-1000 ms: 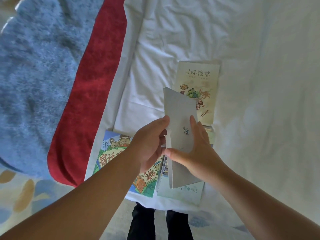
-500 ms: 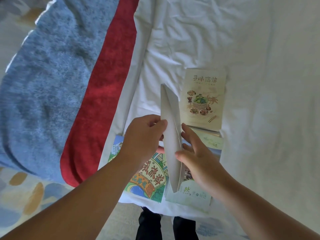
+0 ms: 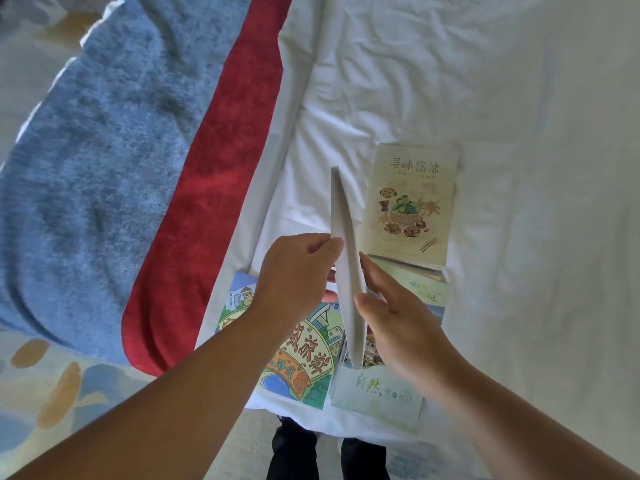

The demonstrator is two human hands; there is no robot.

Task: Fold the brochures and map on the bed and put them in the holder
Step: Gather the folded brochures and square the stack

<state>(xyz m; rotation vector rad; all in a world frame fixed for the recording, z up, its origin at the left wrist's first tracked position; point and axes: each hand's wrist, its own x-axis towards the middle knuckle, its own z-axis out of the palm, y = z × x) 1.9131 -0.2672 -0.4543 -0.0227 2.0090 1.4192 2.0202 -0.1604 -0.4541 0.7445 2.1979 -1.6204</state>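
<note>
Grey brochure (image 3: 348, 282) is held upright and edge-on at centre of frame, lifted off the bed (image 3: 519, 133). Its two leaves are nearly closed and slightly bowed. It is pinched about mid-length by the left hand (image 3: 294, 275), with the thumb on the near face and curled fingers behind. The right hand (image 3: 398, 327) is set on the other side, fingers fairly straight along the paper and thumb pressed on the edge, so the sheet is grasped from both sides. This grip is judged a way to bring the leaves together and square the edges before the crease is pressed. It is probably held clear of the bed so the papers below are not disturbed.

Laid flat beneath:
- cartoon map (image 3: 301, 368), lower centre, partly hidden by the left forearm
- green brochure (image 3: 377, 389), just right of it
- food brochure (image 3: 412, 202), upper right of the hands
- pale brochure (image 3: 429, 292), between those two, partly covered

Holder is not seen. Red runner (image 3: 207, 202) and blue blanket (image 3: 86, 150) are draped at left of frame.
</note>
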